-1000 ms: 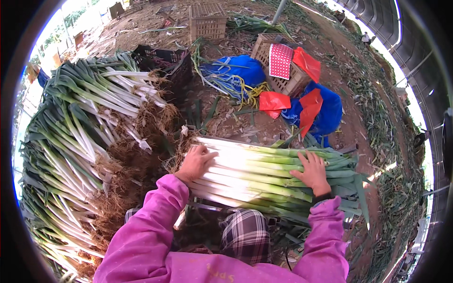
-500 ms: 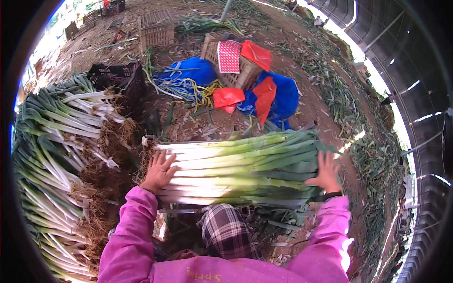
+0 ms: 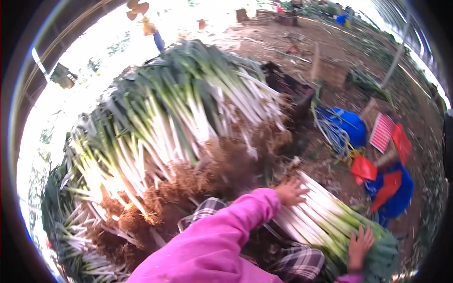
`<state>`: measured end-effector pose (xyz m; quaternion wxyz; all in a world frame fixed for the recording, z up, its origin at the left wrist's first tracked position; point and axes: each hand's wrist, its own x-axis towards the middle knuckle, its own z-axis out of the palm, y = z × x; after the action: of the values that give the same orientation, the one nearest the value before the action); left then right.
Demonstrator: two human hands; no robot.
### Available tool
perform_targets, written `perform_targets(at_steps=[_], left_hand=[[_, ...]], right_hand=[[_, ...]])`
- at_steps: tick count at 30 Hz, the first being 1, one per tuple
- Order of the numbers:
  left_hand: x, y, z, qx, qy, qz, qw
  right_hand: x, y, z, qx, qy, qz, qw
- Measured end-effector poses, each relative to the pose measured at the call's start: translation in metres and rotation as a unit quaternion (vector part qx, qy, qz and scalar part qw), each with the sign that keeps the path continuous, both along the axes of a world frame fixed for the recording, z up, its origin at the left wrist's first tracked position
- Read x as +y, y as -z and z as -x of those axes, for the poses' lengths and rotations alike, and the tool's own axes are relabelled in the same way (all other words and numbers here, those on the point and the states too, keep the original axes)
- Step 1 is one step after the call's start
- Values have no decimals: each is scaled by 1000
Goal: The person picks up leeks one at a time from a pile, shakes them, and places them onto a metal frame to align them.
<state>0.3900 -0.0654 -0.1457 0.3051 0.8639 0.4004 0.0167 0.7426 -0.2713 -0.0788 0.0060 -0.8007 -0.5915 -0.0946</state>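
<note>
A row of leeks (image 3: 317, 213) lies side by side in front of me, white stems toward the left and green leaves toward the right. My left hand (image 3: 291, 192) rests on the white stems near the root end, fingers spread. On the green part, my right hand (image 3: 360, 247) lies with fingers apart. Neither hand grips a stalk. What supports the row is mostly hidden beneath it. To my left, a large heap of leeks (image 3: 188, 113) has its brown roots (image 3: 188, 177) facing me.
Beyond the row are a blue bag (image 3: 350, 126) with yellow and white strings, red bags (image 3: 362, 170) and another blue bag (image 3: 401, 193) by a tipped crate (image 3: 373, 111). A dark crate (image 3: 285, 80) stands beside the heap. My plaid-covered knee (image 3: 302, 260) is close to the row.
The view has swung left, so more of the heap shows and the row sits lower right. My right hand has come inward from the leaf ends onto the leaves; my left hand stays at the white end.
</note>
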Motion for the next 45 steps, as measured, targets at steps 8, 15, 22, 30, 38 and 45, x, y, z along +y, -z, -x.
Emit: perform_targets(at_steps=[8, 15, 22, 30, 38, 45], left_hand=[[78, -110, 203, -80, -378, -255, 886], [120, -74, 362, 99, -628, -113, 764], [8, -176, 403, -148, -604, -16, 783], [-55, -102, 428, -365, -621, 239, 651], [-64, -239, 574, 282, -598, -258, 705], [-234, -567, 413, 400, -468, -401, 678]], right_hand=[[13, -3, 6, -113, -38, 106, 987], [14, 5, -12, -155, -86, 59, 982], [25, 2, 3, 25, 31, 93, 995], [38, -3, 8, 53, 12, 80, 995], [42, -9, 25, 93, 29, 104, 990], [82, -58, 107, 135, -86, 81, 984]])
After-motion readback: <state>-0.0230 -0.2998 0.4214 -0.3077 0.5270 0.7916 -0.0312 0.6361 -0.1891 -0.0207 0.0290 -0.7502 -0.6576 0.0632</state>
